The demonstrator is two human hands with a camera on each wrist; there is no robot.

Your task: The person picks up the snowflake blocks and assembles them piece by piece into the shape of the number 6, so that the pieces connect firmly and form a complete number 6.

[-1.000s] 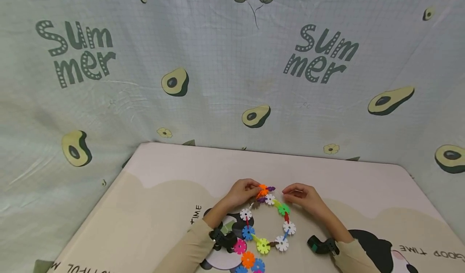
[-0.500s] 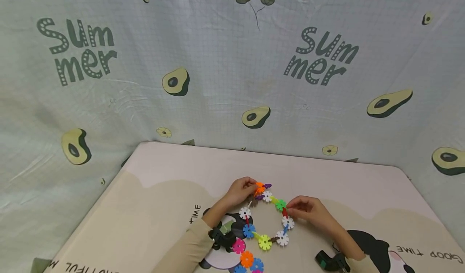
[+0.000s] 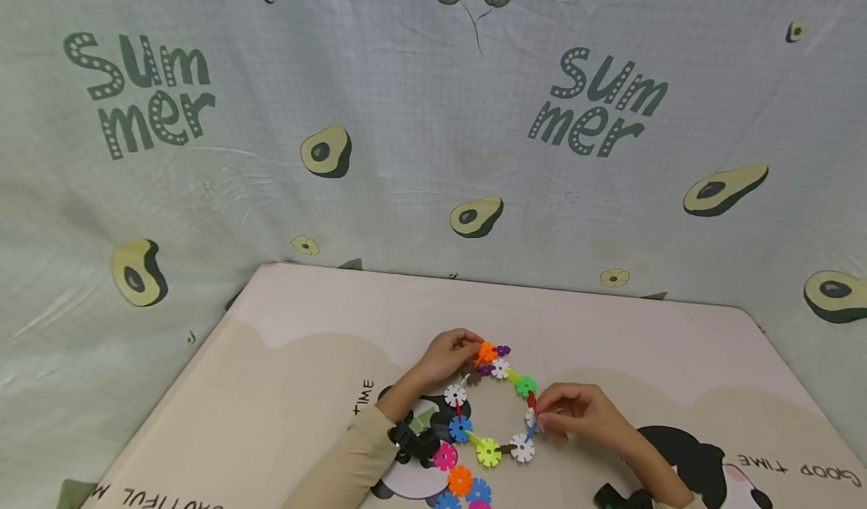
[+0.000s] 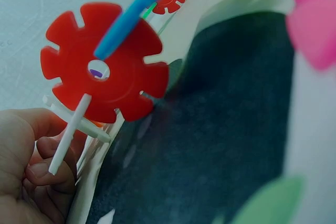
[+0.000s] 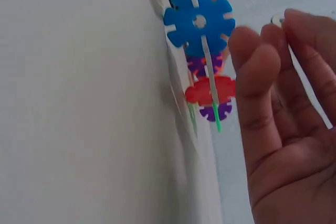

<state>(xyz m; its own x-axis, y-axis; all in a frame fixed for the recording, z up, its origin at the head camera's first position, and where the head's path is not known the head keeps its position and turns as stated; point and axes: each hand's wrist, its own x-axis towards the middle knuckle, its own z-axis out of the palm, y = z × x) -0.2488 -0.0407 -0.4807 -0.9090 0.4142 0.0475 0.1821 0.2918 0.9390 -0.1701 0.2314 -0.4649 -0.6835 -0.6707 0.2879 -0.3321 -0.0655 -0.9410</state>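
A ring of plastic snowflake discs, linked edge to edge, lies on the table; a lime disc [image 3: 488,452] and a green disc [image 3: 525,386] face up in it. At its far end my left hand [image 3: 447,355] pinches an orange snowflake disc [image 3: 487,353], with a purple disc [image 3: 503,351] beyond it. The left wrist view has a red disc [image 4: 128,77] in front of that hand. My right hand [image 3: 585,411] has its fingertips at a white disc [image 3: 530,419] on the ring's right side, partly covering it. A blue disc [image 5: 199,22] stands beside those fingers; whether they pinch anything is unclear.
Nearer the front, a pink disc [image 3: 445,456], an orange disc [image 3: 460,481] and a blue disc [image 3: 478,490] lie close together, with more at the frame's edge. The printed table cover [image 3: 305,388] reaches back to a hanging avocado-print cloth [image 3: 406,117].
My right hand has come down along the ring's right side, from beyond the green disc, past the red link, to the white disc. My left hand stays on the orange disc.
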